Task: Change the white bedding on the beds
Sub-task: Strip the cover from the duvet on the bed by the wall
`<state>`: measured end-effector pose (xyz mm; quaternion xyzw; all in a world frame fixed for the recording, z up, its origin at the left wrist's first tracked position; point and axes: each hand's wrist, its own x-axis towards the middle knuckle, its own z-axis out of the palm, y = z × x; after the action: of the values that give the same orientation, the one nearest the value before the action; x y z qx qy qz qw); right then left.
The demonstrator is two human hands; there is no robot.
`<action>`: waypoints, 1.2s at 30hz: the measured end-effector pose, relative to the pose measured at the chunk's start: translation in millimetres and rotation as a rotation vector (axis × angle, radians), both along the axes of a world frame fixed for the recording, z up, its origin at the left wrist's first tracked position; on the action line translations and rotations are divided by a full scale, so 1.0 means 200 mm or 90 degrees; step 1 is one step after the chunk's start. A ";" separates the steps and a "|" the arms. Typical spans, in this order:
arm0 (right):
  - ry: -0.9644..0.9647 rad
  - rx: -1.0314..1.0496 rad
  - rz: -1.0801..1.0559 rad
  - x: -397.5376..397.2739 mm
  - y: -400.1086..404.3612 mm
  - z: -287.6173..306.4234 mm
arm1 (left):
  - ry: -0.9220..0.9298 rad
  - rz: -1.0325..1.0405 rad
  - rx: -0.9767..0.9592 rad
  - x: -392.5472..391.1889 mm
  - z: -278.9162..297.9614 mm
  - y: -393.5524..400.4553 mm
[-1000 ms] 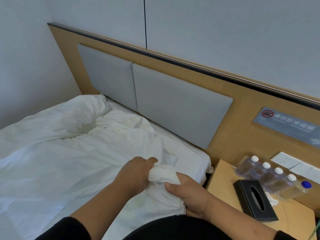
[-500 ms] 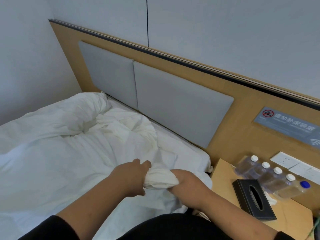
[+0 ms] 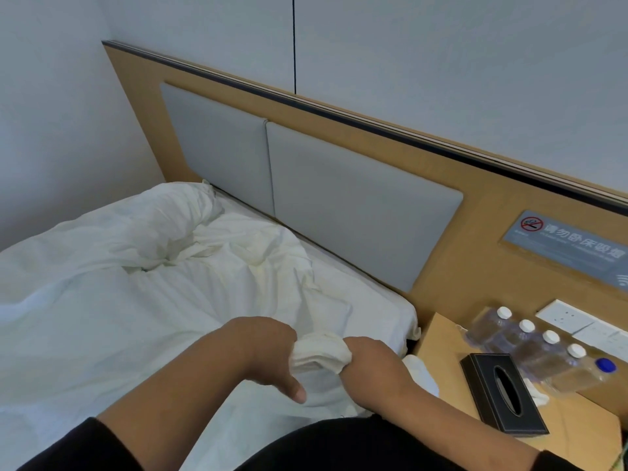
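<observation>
both hands meet over the bed's (image 3: 380,300) near corner, closest to the bedside table (image 3: 438,338). the left hand (image 3: 261,355) clutches a bunched wad of white bedding (image 3: 319,351) in its grip, thumb pointing down; the right hand (image 3: 370,365) has its grip curled on the same wad from the table side. the rest of the bedding lies rumpled across the bed, away from the table, toward the headboard (image 3: 356,212). on the table stand a black tissue box (image 3: 503,392) and water bottles (image 3: 537,348).

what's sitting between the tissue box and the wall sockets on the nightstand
In the head view, a row of water bottles lies between the black tissue box and the wall sockets.
</observation>
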<state>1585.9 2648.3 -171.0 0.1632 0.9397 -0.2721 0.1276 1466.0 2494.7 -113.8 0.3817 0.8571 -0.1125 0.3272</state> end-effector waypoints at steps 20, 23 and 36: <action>-0.148 0.088 0.148 -0.06 0.01 0.03 | -0.072 0.040 -0.003 0.00 -0.21 -0.04; -0.082 0.054 0.146 -0.07 0.02 0.00 | -0.024 0.006 -0.071 -0.01 -0.21 -0.01; -0.073 -0.420 0.077 -0.13 0.12 0.15 | 0.253 0.095 0.303 -0.14 -0.11 -0.02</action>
<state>1560.9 2672.2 -141.6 0.0724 0.8005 -0.5436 0.2418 1438.1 2491.7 -135.7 0.3543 0.9321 0.0428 0.0620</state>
